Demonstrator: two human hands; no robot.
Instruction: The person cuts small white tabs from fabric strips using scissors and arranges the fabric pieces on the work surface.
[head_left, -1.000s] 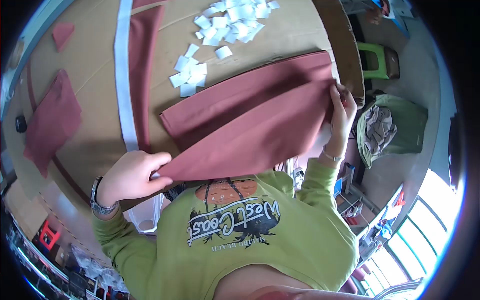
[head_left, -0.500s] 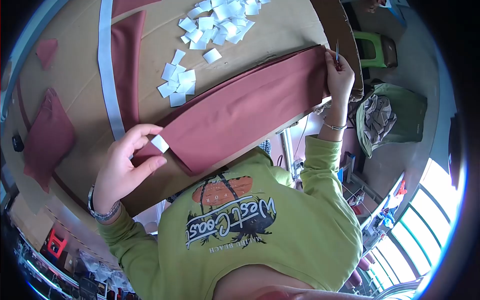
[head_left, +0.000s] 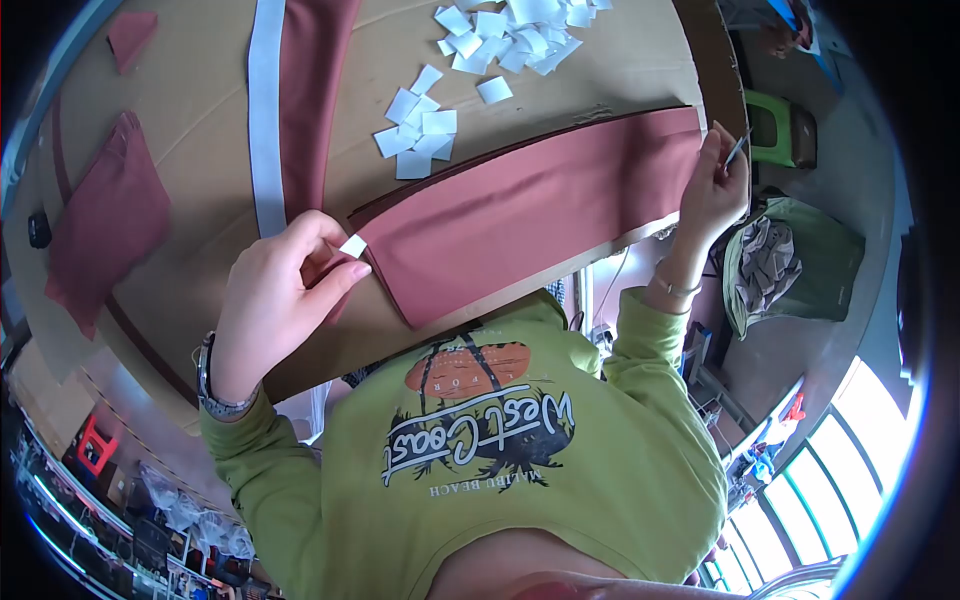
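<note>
My left hand (head_left: 285,285) pinches a small white square label (head_left: 353,246) between thumb and fingers, right at the left corner of a folded stack of dusky-red fabric (head_left: 530,210). A narrow tail of red cloth shows below that thumb. At the far right end of the stack is my right hand (head_left: 718,180), its fingers curled round a slim pointed metal tool (head_left: 737,149); the tool's handle is hidden, so its kind is unclear. Whether those fingers also touch the fabric, I cannot tell. Loose white labels (head_left: 415,125) lie in a small group behind the stack.
A bigger pile of white labels (head_left: 520,35) lies farther back on the brown cardboard surface (head_left: 370,60). A pale strip (head_left: 266,120) runs beside a red fabric panel (head_left: 312,100). Another red piece (head_left: 110,220) is at left. Beyond the right edge stand a green stool (head_left: 770,125) and a green bag (head_left: 800,265).
The whole view has shifted, so the table things appear farther right. My left thumb and fingers have closed in on the label. The pointed tool has tipped from upright to slanting right.
</note>
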